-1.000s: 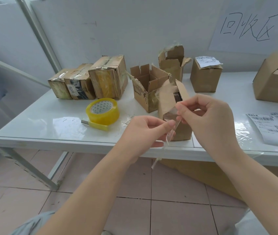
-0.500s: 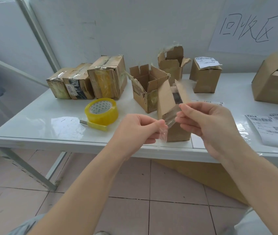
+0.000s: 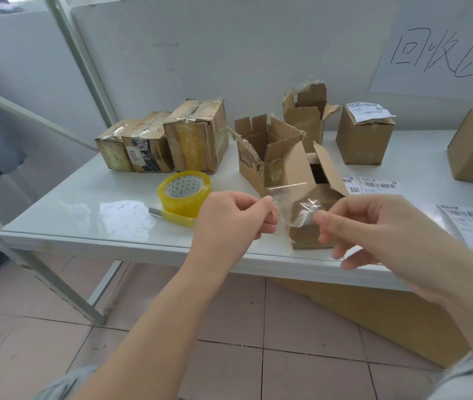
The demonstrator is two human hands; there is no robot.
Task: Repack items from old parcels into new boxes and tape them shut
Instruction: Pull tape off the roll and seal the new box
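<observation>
Tabletop [image 3: 114, 215] white and glossy, on a metal frame against a pale wall, pinkish floor tiles [image 3: 229, 356] below. Paper sign [image 3: 437, 47] with handwritten characters up on the wall at right. At the back left, three taped parcels [image 3: 197, 137] side by side; just in front of them, a yellow tape roll [image 3: 184, 194] lying flat. Torn open boxes [image 3: 264, 145] in the middle, shipping labels [image 3: 472, 223] toward the right edge. Over the near edge, a piece of clear film [image 3: 290, 197], wrinkled and glinting, stretched in the air between both hands in front of a small open box [image 3: 304, 236]. Left hand [image 3: 229, 220] pinching the film's left end, fingers curled in; right hand [image 3: 374, 229] pinching the right end, remaining fingers curled loosely beneath.
</observation>
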